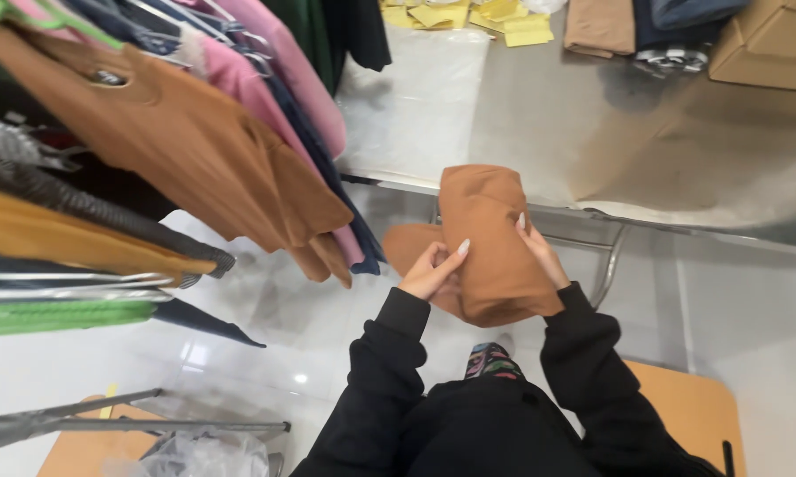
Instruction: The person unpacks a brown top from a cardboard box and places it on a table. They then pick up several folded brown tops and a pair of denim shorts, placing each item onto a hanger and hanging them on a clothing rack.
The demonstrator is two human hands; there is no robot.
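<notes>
Both hands hold a folded brown garment (490, 243) in the air in front of the person's chest, just short of the near edge of the metal surface (539, 115). The left hand (430, 272) grips the garment's left side, fingers curled onto the cloth and thumb beneath it. The right hand (539, 252) clasps the right edge, its fingertips pressed on the fabric. To the left, a rack of hanging clothes (177, 132) carries a matching brown top at the front. On the surface lie a clear plastic bag (415, 97), yellow tags (477, 18) and a cardboard box (769, 44).
</notes>
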